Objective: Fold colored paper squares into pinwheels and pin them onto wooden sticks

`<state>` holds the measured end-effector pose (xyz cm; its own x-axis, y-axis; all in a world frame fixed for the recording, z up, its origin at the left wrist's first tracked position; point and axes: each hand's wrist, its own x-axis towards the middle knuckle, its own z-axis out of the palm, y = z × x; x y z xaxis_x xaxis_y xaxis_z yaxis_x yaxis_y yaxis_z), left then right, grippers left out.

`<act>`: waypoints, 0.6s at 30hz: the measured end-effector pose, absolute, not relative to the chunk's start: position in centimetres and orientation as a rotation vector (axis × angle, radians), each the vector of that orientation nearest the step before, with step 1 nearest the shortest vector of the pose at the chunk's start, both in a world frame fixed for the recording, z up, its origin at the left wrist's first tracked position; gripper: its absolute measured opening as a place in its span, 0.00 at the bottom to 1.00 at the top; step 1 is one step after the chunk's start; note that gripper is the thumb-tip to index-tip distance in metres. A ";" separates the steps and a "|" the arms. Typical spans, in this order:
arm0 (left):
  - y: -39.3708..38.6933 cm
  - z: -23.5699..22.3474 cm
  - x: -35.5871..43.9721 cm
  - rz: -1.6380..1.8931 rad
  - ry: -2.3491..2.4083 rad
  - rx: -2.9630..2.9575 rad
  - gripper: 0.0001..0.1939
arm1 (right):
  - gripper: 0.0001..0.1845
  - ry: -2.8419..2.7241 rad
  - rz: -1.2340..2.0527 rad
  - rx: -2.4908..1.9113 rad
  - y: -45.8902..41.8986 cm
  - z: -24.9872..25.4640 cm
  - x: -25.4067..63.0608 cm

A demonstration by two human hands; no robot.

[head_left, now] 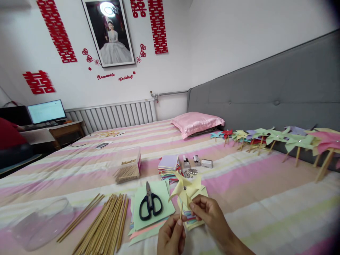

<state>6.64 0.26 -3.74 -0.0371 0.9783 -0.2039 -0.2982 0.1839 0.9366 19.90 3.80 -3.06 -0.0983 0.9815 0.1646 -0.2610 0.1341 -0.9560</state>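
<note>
A pale yellow paper pinwheel [185, 189] with a metal pin at its centre stands on a thin wooden stick, held up over the bed. My left hand [171, 235] is closed in a pinch on the lower part of the stick. My right hand [211, 214] is closed, its fingertips gripping the pinwheel's lower blade beside the stick. Black-handled scissors [150, 204] lie on a green paper sheet [159, 212] just left of my hands.
A bundle of wooden sticks [106, 221] lies at the left, beside a clear plastic lid [39, 221]. A stack of coloured paper [169, 164], small metal pins [190, 173] and staplers sit behind. Finished pinwheels [278, 140] line the grey headboard. A pink pillow [196, 124] lies beyond.
</note>
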 end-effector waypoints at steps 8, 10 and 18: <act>0.5 -4.3 6.2 1.203 1.109 0.827 0.25 | 0.14 -1.080 1.232 -0.824 4.3 -2.4 21.1; 0.5 -4.5 6.2 1.177 1.117 0.846 0.26 | 0.17 -0.986 1.211 -0.873 4.7 -2.4 21.8; 0.4 -4.7 6.6 1.151 1.108 0.860 0.25 | 0.11 -0.881 1.180 -0.912 5.6 -2.9 23.2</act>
<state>6.59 0.35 -4.72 0.0375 0.9749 -0.2195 -0.2562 0.2217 0.9409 23.17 5.56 -2.92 0.1611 0.9833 0.0853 -0.3616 0.1392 -0.9219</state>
